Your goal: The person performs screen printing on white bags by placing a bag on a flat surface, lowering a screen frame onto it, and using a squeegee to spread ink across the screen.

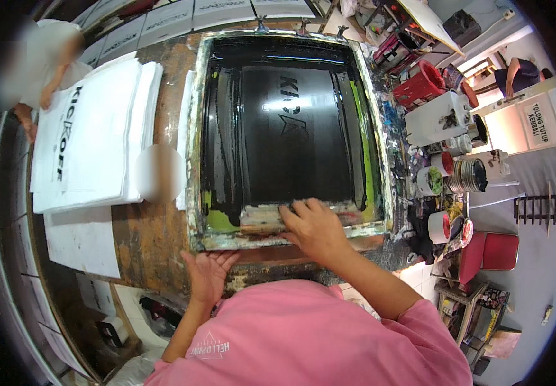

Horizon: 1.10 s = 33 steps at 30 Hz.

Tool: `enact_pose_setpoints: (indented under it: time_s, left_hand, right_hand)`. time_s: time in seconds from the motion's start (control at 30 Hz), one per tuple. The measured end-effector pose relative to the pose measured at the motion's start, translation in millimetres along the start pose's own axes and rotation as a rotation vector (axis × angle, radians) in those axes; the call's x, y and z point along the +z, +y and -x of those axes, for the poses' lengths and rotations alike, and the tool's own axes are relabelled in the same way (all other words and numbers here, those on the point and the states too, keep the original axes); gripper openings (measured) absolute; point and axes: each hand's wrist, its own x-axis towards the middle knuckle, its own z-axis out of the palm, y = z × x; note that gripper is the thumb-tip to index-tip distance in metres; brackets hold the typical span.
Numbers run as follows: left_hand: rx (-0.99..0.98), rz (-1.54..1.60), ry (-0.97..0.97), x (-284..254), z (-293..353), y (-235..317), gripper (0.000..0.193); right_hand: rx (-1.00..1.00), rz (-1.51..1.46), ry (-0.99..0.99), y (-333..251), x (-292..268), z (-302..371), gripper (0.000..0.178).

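Observation:
A screen-printing frame (194,141) with paint-stained edges lies before me, its mesh coated with black ink (291,161) and showing a dark lettered design. Across the near end of the mesh rests a wooden squeegee (262,220). My right hand (315,230) is closed over the squeegee's middle, fingers curled over its top. Beside the frame's near left corner is my left hand (207,273), palm up with fingers spread, holding nothing. Its fingertips meet the frame's lower edge; whether they reach beneath it is hidden.
A stack of printed white sheets (91,135) lies on the wooden table (152,238) at left. Another person's hand (49,96) touches the stack. Along the right side stand a red bucket (419,83), a white container (435,119) and several ink pots. Clamps (303,27) hold the frame's far edge.

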Motion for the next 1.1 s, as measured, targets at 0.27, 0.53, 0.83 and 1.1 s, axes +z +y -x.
enact_pose_setpoints:
  time_s: [0.27, 0.53, 0.83, 1.1]
  left_hand:
    - [0.0, 0.003, -0.028, -12.6, 6.7, -2.6, 0.102]
    - [0.034, 0.154, -0.068, -44.2, 3.5, -16.8, 0.104]
    - [0.121, 0.162, -0.415, -32.7, -3.7, -12.8, 0.092]
    - [0.236, 0.084, -0.743, 32.0, 10.6, 56.2, 0.101]
  right_hand:
    - [-0.091, 0.17, 0.198, 113.9, 10.2, -164.3, 0.037]
    - [-0.111, 0.304, 0.264, 192.2, -5.0, -277.4, 0.035]
    - [-0.006, 0.035, -0.255, 52.7, -91.5, -126.2, 0.037]
    - [-0.007, 0.217, 0.208, -41.1, -138.4, -13.3, 0.028]
